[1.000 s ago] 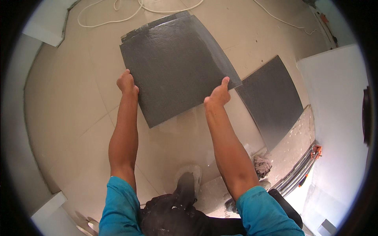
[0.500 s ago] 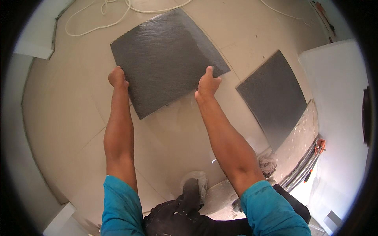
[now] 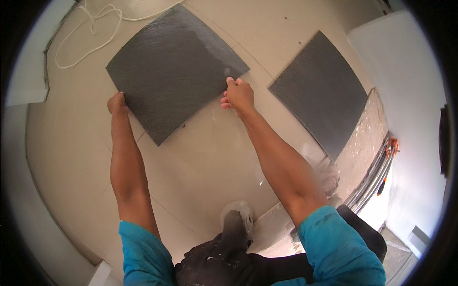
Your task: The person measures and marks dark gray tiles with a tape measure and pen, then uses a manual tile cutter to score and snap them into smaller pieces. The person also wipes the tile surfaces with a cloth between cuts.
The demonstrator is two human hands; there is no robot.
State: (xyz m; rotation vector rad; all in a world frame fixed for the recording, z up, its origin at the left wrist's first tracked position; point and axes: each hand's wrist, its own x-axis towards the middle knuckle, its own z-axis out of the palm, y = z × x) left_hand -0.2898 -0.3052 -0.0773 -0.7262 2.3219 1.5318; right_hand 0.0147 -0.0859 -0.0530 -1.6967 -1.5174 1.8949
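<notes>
A dark grey square tile (image 3: 171,66) with a wet-looking sheen along one side is in front of me, low over the beige floor; I cannot tell whether it rests flat. Gripping its left edge is my left hand (image 3: 117,104), fingers mostly hidden. At the tile's lower right edge, my right hand (image 3: 237,95) has its thumb on the rim and its fingers curled just outside it. A similar dark tile (image 3: 319,93) lies separately to the right.
A white cord (image 3: 114,28) loops at top left. A white panel (image 3: 405,95) borders the right, a pale wall (image 3: 21,143) the left. Grey pipes (image 3: 369,176) with an orange clamp (image 3: 392,145) and a crumpled rag (image 3: 329,178) lie lower right. My shoe (image 3: 238,217) is below.
The held tile has moved up and left with both hands, turning slightly, and the gap to the right-hand tile has widened. The view has shifted too.
</notes>
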